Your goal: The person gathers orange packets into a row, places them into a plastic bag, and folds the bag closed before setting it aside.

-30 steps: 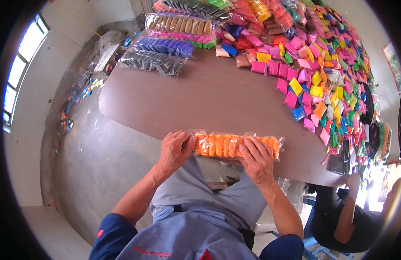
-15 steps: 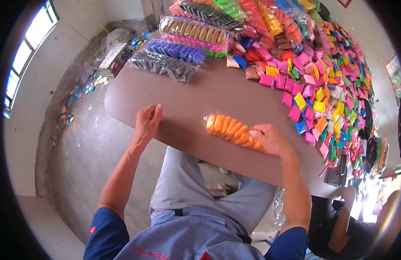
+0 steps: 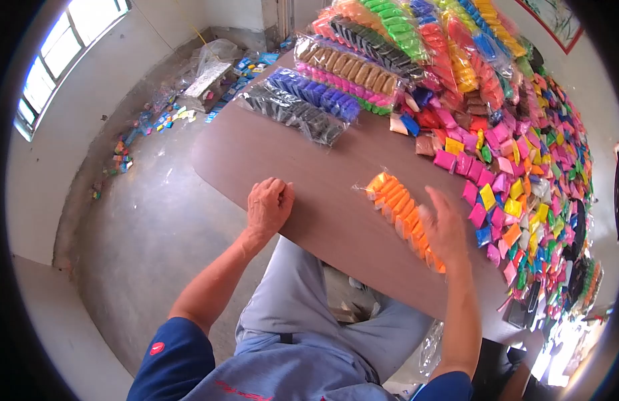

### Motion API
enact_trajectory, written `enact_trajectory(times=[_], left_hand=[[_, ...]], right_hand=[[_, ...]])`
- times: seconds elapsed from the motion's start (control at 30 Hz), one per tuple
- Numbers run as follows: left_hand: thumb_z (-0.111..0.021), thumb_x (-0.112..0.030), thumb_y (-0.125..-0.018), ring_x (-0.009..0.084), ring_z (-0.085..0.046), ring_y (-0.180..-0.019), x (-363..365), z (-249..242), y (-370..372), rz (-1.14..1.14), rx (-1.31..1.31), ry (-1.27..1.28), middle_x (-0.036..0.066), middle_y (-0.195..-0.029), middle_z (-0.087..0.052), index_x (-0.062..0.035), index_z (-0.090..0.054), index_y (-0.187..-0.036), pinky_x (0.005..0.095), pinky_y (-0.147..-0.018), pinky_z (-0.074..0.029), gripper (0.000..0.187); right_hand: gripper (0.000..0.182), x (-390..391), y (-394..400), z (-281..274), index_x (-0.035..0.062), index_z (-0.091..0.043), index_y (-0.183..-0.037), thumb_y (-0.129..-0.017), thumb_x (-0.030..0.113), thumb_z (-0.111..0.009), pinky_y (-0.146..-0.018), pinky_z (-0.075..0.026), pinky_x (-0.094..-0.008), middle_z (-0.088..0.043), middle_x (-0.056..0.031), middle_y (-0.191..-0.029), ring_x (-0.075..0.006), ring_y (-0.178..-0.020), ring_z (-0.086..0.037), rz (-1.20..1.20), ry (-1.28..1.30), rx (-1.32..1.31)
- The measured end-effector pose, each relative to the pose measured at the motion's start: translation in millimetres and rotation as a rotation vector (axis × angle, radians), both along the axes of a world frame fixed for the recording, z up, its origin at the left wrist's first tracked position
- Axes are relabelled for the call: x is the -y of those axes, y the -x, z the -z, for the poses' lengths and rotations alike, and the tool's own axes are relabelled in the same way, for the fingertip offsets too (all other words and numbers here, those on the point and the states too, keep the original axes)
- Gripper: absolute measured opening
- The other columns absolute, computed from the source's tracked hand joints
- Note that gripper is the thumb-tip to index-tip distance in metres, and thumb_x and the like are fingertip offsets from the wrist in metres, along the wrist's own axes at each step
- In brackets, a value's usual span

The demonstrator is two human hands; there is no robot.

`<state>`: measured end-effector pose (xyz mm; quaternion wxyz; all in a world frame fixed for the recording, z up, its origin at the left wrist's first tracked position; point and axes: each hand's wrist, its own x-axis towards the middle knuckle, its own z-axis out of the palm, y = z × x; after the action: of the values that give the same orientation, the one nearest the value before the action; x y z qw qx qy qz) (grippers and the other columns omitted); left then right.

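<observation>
A long clear bag of orange packets (image 3: 394, 203) lies slantwise on the brown table. My right hand (image 3: 446, 227) is over its right side, fingers stretched and apart, with the thumb close against the packets. Part of the bag's edge is hidden behind this hand. At the table's near left edge rests my left hand (image 3: 269, 204), its fingers curled into a loose fist with nothing showing in them.
Filled bags of black (image 3: 293, 115), blue (image 3: 316, 93) and brown packets (image 3: 349, 65) line the table's far side. A large heap of loose colored packets (image 3: 517, 180) covers the right. Scattered packets (image 3: 166, 120) lie on the floor by the wall. A person's arm (image 3: 523, 364) shows lower right.
The orange bag has turned to a steeper slant. My right hand has gone from gripping its end to spread fingers beside it. The whole view has shifted; my left hand stays curled.
</observation>
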<state>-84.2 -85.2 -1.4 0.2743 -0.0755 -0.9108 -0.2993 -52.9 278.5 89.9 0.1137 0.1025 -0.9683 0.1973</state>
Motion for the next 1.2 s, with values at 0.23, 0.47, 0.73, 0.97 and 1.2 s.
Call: enact_trajectory(times=[0.23,0.47,0.73,0.97,1.2], left_hand=[[-0.066,-0.014,-0.089,0.0296,-0.056,-0.069,-4,-6,-1,0.041,-0.030,0.075,0.009,-0.070,-0.056,-0.0048,-0.054,-0.070,0.0421,-0.067,-0.043,0.024],[-0.069,-0.013,-0.084,0.0294,-0.058,-0.072,-2,-7,-2,0.074,-0.025,0.095,0.009,-0.071,-0.058,-0.0049,-0.056,-0.068,0.0424,-0.068,-0.044,0.022],[-0.071,-0.016,-0.080,0.0267,-0.056,-0.066,2,-6,-3,0.159,-0.038,0.082,0.008,-0.065,-0.056,-0.0071,-0.053,-0.062,0.0407,-0.065,-0.043,0.027],[-0.072,-0.014,-0.078,0.0246,-0.054,-0.061,5,-2,-3,0.210,-0.090,-0.004,0.006,-0.060,-0.053,-0.0088,-0.052,-0.058,0.0387,-0.062,-0.041,0.029],[-0.072,-0.012,-0.076,0.0244,-0.052,-0.059,7,0,-4,0.193,-0.107,-0.028,0.006,-0.059,-0.052,-0.0087,-0.051,-0.057,0.0384,-0.060,-0.040,0.029]], right_hand=[[0.081,24,-20,47,0.0072,-0.034,-0.152,-0.088,0.040,-0.071,-0.097,-0.044,-0.0531,-0.051,-0.0203,-0.133,-0.0400,-0.121,-0.051,-0.027,-0.262,0.036],[0.080,43,-11,45,0.0073,-0.035,-0.152,-0.087,0.036,-0.073,-0.094,-0.045,-0.0515,-0.055,-0.0176,-0.127,-0.0377,-0.111,-0.054,-0.077,-0.265,0.004],[0.076,130,47,42,0.0074,-0.042,-0.149,-0.086,0.035,-0.074,-0.092,-0.048,-0.0485,-0.055,-0.0164,-0.125,-0.0356,-0.109,-0.056,-0.283,-0.204,-0.010],[0.072,215,101,45,0.0068,-0.048,-0.143,-0.081,0.029,-0.079,-0.092,-0.049,-0.0454,-0.052,-0.0149,-0.122,-0.0351,-0.109,-0.055,-0.454,-0.170,-0.160],[0.065,290,151,50,0.0051,-0.052,-0.140,-0.085,0.032,-0.074,-0.102,-0.042,-0.0486,-0.051,-0.0189,-0.132,-0.0370,-0.120,-0.050,-0.481,-0.166,-0.204]])
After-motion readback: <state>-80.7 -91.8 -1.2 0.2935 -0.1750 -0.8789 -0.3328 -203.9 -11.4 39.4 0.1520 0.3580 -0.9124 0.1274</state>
